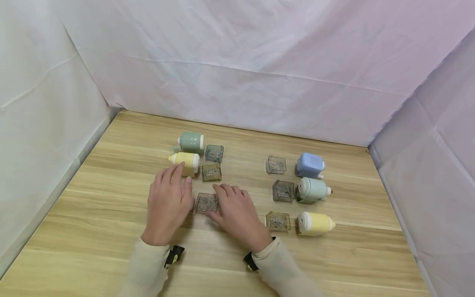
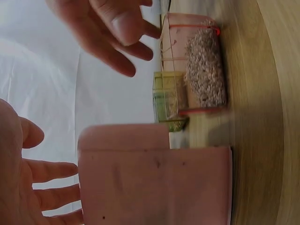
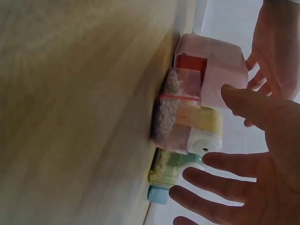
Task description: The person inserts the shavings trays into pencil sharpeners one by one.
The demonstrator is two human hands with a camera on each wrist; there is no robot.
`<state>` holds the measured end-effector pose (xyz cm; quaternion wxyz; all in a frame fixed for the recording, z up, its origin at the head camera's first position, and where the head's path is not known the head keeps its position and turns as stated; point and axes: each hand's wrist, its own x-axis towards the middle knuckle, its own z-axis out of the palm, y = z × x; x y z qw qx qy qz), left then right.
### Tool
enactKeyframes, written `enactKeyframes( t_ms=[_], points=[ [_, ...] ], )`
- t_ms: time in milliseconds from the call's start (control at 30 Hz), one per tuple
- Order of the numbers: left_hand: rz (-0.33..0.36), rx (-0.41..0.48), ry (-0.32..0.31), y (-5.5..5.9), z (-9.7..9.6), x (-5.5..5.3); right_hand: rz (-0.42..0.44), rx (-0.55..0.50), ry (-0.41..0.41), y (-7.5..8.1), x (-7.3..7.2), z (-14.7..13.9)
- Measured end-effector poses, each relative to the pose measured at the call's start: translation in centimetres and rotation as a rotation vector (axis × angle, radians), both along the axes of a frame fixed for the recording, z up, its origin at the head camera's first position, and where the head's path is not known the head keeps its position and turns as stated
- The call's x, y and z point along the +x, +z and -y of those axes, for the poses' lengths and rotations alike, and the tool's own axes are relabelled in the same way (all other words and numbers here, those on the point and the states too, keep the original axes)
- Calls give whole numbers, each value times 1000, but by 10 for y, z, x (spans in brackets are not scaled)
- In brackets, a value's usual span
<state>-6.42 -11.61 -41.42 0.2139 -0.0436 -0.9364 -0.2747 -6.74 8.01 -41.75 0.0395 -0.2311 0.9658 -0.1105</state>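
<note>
A clear pink-tinted shavings drawer (image 2: 204, 70) full of pencil shavings lies on the table between the hands. Beside it stands a pink pencil sharpener (image 3: 222, 65), its drawer slot vacant; in the head view the left hand covers it. My left hand (image 1: 168, 202) hovers over or rests against the sharpener with loosely extended fingers; whether it touches cannot be told. At the drawer's right side is my right hand (image 1: 239, 208), fingers spread and thumb apart, with nothing gripped.
Behind the left hand are a yellow sharpener (image 1: 188, 161) and a green one (image 1: 191, 141), with drawers of shavings (image 1: 211, 172) beside them. To the right stand blue (image 1: 311, 165), pale green (image 1: 311, 189) and yellow sharpeners (image 1: 315, 224), each next to its drawer. White cloth (image 1: 237, 82) surrounds the table.
</note>
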Motion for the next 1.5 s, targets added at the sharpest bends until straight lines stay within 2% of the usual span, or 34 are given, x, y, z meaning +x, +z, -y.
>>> enactKeyframes(
  t_ms=[200, 400, 500, 633, 800, 967, 1133, 1267, 1500],
  points=[
    [38, 52, -8, 2, 11, 1, 10, 38, 17, -4, 1, 4],
    [226, 196, -46, 14, 21, 3, -11, 32, 35, -7, 0, 5],
    [324, 231, -90, 23, 28, 1, -8, 15, 31, -8, 0, 5],
    [425, 202, -189, 38, 39, -4, 4, 0, 23, -8, -1, 4],
    [508, 82, -298, 53, 49, -7, 3, -4, 30, -7, -2, 3],
    [521, -70, -352, 60, 52, -8, 1, -19, 39, -7, -3, 3],
    [452, -171, -361, 57, 48, -5, 27, -43, 33, -7, -4, 2],
    [418, -221, -365, 50, 46, -5, 31, -50, 32, -7, -5, 1],
    [466, -225, -374, 47, 43, -10, 20, -40, 32, -6, -6, 1]
  ],
)
